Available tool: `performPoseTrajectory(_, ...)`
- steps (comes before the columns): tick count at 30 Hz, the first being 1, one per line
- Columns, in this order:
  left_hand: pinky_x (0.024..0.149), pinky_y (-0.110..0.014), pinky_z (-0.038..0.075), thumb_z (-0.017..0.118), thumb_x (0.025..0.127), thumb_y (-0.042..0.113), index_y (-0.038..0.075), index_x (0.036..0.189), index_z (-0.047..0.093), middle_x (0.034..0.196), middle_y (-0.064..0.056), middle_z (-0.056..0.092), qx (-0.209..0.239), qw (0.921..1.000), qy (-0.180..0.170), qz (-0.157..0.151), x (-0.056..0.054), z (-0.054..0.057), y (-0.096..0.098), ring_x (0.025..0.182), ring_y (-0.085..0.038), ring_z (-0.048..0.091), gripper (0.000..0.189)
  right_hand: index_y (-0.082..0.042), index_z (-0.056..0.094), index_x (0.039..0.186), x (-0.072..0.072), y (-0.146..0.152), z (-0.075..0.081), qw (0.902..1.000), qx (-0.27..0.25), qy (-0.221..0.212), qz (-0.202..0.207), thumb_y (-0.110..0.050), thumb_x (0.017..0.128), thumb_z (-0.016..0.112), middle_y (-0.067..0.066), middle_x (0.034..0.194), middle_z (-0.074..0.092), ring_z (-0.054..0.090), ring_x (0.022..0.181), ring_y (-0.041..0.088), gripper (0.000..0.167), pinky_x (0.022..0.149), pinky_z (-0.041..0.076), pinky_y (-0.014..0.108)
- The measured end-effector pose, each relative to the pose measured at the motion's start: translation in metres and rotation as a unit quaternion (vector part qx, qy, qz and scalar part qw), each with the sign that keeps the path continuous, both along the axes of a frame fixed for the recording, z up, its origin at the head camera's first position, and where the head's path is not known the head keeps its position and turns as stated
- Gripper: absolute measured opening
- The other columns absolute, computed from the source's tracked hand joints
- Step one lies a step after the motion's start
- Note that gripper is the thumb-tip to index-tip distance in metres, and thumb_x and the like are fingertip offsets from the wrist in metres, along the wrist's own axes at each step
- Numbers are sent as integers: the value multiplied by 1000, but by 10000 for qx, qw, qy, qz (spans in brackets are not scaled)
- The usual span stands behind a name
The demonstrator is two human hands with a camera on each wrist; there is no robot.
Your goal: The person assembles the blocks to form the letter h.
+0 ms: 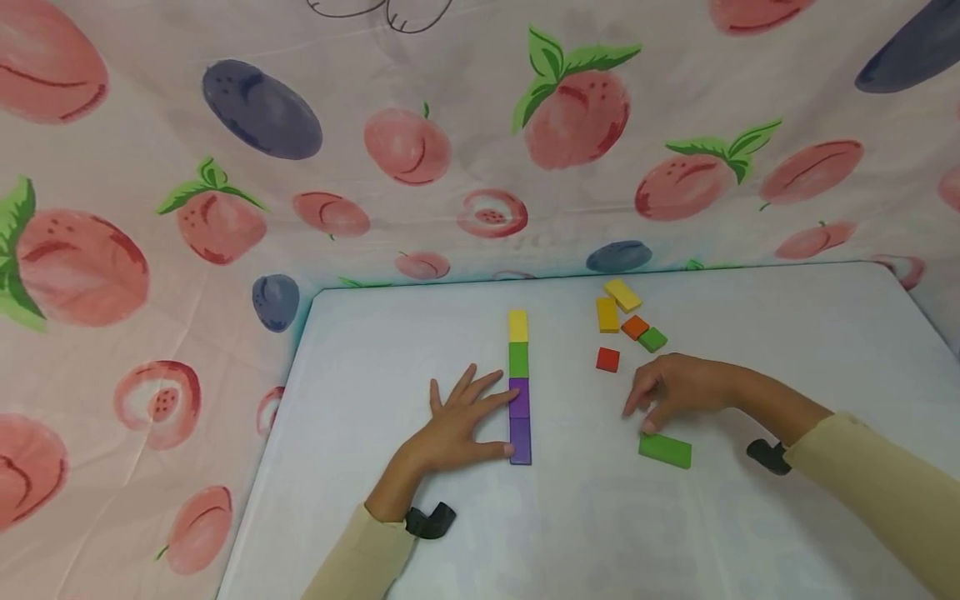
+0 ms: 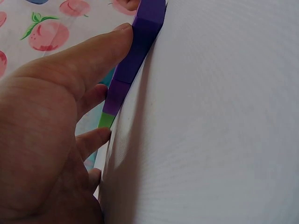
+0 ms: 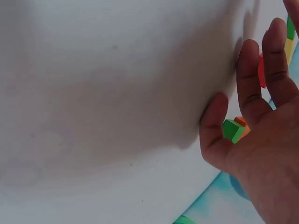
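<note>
The row of blocks [image 1: 519,362] lies on the white table [image 1: 585,525], nearer the left hand, its yellow, green and two purple pieces end to end. The left hand [image 1: 453,432] is spread, thumb against the near purple block [image 1: 521,447] and index fingertip on the next purple block [image 1: 519,408]. Uneven pressure from those two could skew the line or open a joint, since nothing braces its right side. The right hand [image 1: 681,385] has loosely bent fingers; its thumb tip is at the far end of the long green block [image 1: 666,451], though I cannot tell whether they touch. A careless nudge there could spin that block. Beyond, a low sweep could scatter the red block [image 1: 608,360], orange block [image 1: 635,327] and yellow blocks [image 1: 608,316].
</note>
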State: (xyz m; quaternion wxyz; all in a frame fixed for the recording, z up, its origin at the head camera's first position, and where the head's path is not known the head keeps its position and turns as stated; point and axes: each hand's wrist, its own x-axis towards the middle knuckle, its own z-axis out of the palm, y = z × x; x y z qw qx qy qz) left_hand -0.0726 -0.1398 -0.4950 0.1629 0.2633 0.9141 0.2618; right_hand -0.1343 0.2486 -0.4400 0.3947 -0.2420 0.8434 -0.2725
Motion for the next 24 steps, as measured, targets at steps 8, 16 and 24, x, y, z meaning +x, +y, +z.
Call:
performPoseTrajectory(8,110,-79,-16,69,89,62,39,157,38,172,7,18,28,10000,42,-14,1,2,0,161,-30,-5,78,-44,78,98,7,3,-4,9990,379,171,172,-34,79,88,-10,98,64,54,104,14,24,83,47,34)
performPoseTrajectory(16,110,-79,-17,70,89,61,39,157,38,172,7,17,59,10000,40,-1,1,3,1,161,-30,-5,78,-50,76,93,10,6,-8,9961,527,582,410,-38,79,87,-15,97,60,51,105,10,22,83,39,39)
performPoseTrajectory(24,110,-78,-18,70,89,60,39,157,38,172,7,17,-2,10000,5,36,1,5,1,161,-30,-5,79,-46,73,102,4,9,-12,9979,309,450,341,-38,87,80,-13,90,60,52,101,11,19,86,39,39)
